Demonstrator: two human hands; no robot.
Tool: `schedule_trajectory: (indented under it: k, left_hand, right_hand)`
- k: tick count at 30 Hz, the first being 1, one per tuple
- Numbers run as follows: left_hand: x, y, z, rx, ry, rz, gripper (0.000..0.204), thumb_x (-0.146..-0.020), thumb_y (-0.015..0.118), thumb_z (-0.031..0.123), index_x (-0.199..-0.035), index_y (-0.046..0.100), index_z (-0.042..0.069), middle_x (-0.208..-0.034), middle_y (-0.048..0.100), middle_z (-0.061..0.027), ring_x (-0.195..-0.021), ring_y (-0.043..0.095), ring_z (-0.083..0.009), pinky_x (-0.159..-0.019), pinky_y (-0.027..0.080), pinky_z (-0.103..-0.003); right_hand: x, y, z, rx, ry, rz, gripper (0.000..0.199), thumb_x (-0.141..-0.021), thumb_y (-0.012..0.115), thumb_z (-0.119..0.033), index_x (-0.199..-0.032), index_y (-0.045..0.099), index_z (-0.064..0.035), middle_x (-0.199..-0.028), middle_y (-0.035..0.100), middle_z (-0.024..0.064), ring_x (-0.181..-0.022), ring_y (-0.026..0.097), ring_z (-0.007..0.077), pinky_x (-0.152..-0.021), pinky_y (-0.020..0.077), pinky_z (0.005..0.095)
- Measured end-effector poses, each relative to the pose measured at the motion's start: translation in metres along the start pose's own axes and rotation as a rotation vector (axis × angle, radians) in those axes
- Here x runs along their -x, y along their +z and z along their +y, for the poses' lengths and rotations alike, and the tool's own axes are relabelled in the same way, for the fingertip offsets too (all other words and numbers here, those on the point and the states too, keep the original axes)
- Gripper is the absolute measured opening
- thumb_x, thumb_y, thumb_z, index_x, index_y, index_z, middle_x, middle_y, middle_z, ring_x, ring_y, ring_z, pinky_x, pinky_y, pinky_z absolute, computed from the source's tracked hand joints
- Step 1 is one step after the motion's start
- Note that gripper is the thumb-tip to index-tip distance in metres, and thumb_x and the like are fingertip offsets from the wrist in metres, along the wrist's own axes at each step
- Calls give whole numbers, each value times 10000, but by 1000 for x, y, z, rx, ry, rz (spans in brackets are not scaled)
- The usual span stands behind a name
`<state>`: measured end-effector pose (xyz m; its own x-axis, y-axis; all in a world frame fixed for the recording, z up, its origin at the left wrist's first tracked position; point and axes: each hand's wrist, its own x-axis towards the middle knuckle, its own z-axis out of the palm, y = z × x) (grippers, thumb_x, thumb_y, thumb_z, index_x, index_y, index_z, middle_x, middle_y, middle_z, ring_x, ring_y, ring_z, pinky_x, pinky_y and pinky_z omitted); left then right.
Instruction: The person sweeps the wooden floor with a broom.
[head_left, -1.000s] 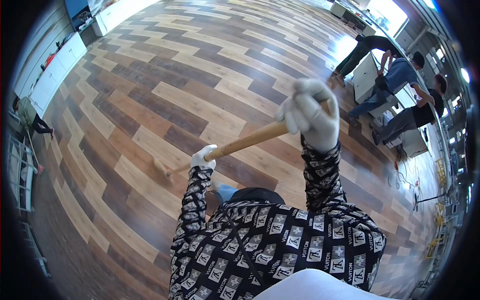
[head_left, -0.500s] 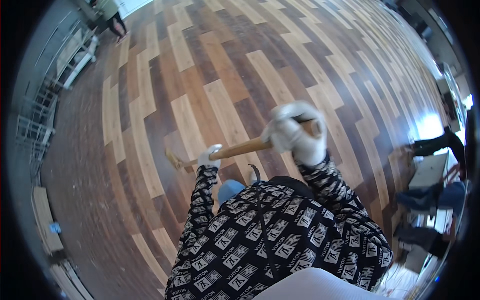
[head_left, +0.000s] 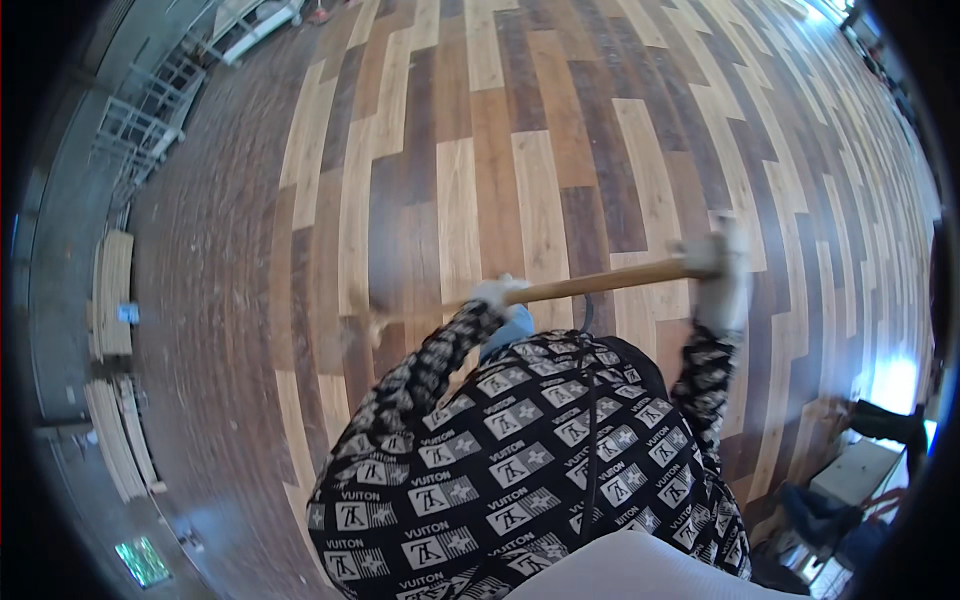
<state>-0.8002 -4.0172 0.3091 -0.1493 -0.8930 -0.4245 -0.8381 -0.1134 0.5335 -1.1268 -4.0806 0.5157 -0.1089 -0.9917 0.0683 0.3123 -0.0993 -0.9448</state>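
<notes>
- Left hand, white-gloved: closed around the middle stretch of a wooden pole, in front of the wearer's body.
- Right hand, white-gloved and blurred: closed about the upper end of the same pole; separate fingers cannot be told.
- Pole: slanting across the front of the body, higher at the right hand; beyond the left hand it runs leftward to a blurred far end, whose shape and contact with the floor cannot be made out.
- Floor: planks in pale, mid-brown and dark tones.
- Clothing: black-and-white patterned top, its sleeves reaching both gloves.
- Left margin: stacked pale boards lie well apart from the hands, with white metal frames above them in the view.
- Lower right: a pale cabinet, beside a co-worker in blue, partly visible.
</notes>
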Motion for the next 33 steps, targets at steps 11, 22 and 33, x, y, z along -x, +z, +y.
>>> schedule_trajectory:
  k: [11,22,33]
  left_hand:
    - [-90,-50,210,186,728,106,290,-795,640,115,-1066,698,197,-917,720,-82,-850,696,-272,-800,551,-392]
    - [-113,-113,101,287,532,396,205,-813,604,155,-985,706,203,-914,717,-64,-862,683,-284,-791,541,-375]
    - [-4,-135,-128,402,12,546,174,-833,610,56,-945,719,132,-877,729,-65,-816,695,-181,-751,529,-277]
  right_hand:
    - [51,-36,-203,102,-707,-514,182,-945,451,-30,-1039,573,68,-617,464,-42,-464,350,106,-862,503,442]
    - [-34,124,-165,358,-626,-876,268,-967,483,-317,-752,640,-298,-642,459,-88,-589,462,94,-712,405,355]
    - [-68,238,-9,27,-100,-1309,470,-1001,486,-208,-1459,393,-163,-885,612,-4,-581,544,105,-513,461,229]
